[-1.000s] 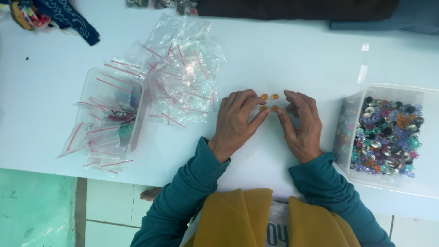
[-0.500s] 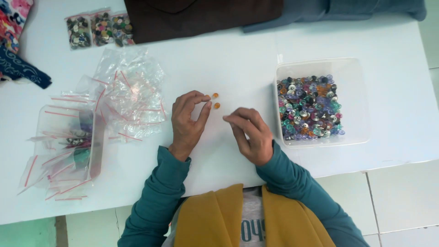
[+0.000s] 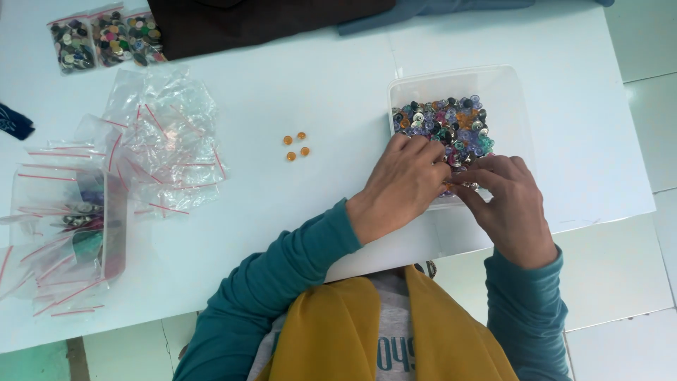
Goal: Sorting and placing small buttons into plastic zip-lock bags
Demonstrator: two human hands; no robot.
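At the near edge of the clear plastic tub (image 3: 508,92), on the right side of the white desk (image 3: 317,85), both hands work among the mixed buttons (image 3: 441,127). The left hand (image 3: 402,187) lies knuckles-up with its fingers curled into the heap; the right hand (image 3: 504,204) meets it fingertip to fingertip over the tub's near rim. Something small appears to be pinched between them, but the fingers hide it, so whether either hand is closed on a button cannot be told.

Handling properties, as judged from appearance:
- The buttons are small, hard, glossy discs – light, stiff and likely to slip or roll if released on edge.
- They lie loose and heaped, so a single piece is best taken rim to rim between thumb and forefinger, or slid up the tub wall and lifted.
- Breakage looks unlikely; scatter is the main hazard.

Four orange buttons (image 3: 296,146) lie apart from the tub, in a tight cluster on bare desk toward the centre, touched by neither hand.

Surroundings: a loose pile of clear zip bags with red seal strips (image 3: 162,141) sits left of centre – thin, soft film, easily shifted by a sleeve. A second clear container (image 3: 113,233) at the far left holds more bags. Three filled bags of buttons (image 3: 102,39) lie at the far left corner, beside dark cloth (image 3: 268,21).
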